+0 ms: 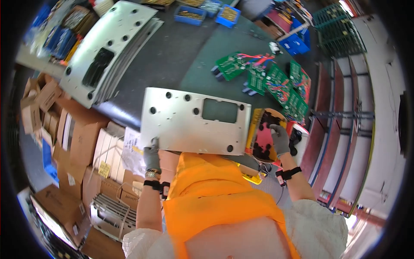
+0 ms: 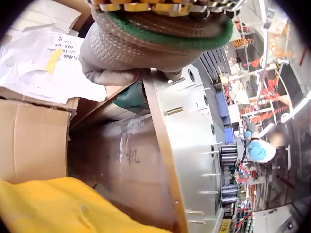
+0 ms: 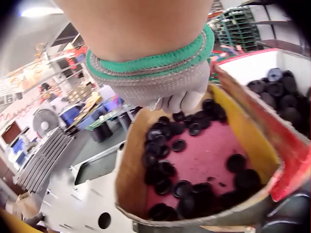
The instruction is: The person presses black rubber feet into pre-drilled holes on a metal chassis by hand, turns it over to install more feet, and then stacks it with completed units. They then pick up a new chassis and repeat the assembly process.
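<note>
The aluminium panel (image 1: 181, 125) lies at the near edge of the dark workbench (image 1: 151, 56), in front of the person's orange apron (image 1: 224, 211). The left hand (image 1: 152, 157) grips the panel's near edge at its left corner. Just beside the panel's right end stands a cardboard box (image 3: 127, 179) of black round caps (image 3: 182, 189); the right hand (image 1: 280, 140) reaches into it, fingers bent, and whether they hold a cap I cannot tell. Beyond the panel, to its right, lie green circuit boards (image 1: 277, 77); beyond it, to its left, a stack of similar panels (image 1: 92, 47).
</note>
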Available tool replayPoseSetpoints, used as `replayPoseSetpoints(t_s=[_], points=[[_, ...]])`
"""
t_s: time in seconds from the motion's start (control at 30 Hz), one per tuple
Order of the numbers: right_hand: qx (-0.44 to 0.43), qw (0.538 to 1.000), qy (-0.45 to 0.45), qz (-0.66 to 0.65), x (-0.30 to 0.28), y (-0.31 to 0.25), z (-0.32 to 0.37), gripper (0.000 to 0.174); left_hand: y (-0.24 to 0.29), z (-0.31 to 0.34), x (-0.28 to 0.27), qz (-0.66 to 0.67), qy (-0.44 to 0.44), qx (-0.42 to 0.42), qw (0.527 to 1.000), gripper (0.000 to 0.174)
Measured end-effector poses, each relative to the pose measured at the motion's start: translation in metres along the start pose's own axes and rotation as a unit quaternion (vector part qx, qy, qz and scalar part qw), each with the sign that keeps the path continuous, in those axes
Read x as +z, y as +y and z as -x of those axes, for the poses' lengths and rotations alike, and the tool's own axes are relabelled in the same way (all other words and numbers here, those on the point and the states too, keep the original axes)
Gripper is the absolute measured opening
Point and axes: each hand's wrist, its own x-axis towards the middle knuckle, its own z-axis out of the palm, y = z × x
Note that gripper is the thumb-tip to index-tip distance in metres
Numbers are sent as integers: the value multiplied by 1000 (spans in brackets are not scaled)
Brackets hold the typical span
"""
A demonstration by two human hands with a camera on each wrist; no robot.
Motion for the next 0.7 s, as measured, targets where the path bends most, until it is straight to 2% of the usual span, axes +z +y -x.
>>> replayPoseSetpoints(t_s=[0.07,0.1,0.13,0.2,0.27,0.3,0.33,0.37,0.4,0.47,0.5,0.53,0.6,0.63,0.67,0.7], points=[[69,994,16,87,-30,39,18,16,-5,-6,2,69,-45,11,996,58],[41,987,35,154,-38,36,30,16,-11,-10,9,65,10,11,998,48],[50,986,50,154,-43,38,36,16,-2,-7,6,21,13,0,1000,50],[-28,982,9,189,-50,42,43,17,-10,-15,4,38,6,55,998,53],[-17,985,28,171,-67,43,42,18,3,-16,-8,-52,-3,-28,998,60],[-15,987,117,108,-78,57,39,19,1,-17,-3,-51,28,-2,998,57],[-14,978,205,46,-90,67,36,20,0,-20,-5,-59,-2,21,998,59],[73,973,218,31,-107,75,36,23,-2,-23,-3,-81,12,56,995,60],[78,970,230,31,-119,83,39,23,-3,-24,0,-102,26,91,990,61],[226,954,147,128,-135,105,39,27,-10,-32,4,-91,28,106,990,61],[234,952,126,150,-134,112,39,30,-7,-26,10,-78,42,113,990,61],[236,952,128,149,-132,119,38,30,-3,-21,12,-79,41,114,989,61],[138,977,111,118,-122,133,35,29,9,-8,11,-90,39,59,993,60],[88,982,133,104,-114,140,30,35,10,-4,15,-78,56,75,992,62],[91,982,134,100,-109,146,26,35,4,-12,14,-82,57,79,992,62],[52,972,147,174,-102,143,21,38,-8,-29,11,-67,60,51,995,64]])
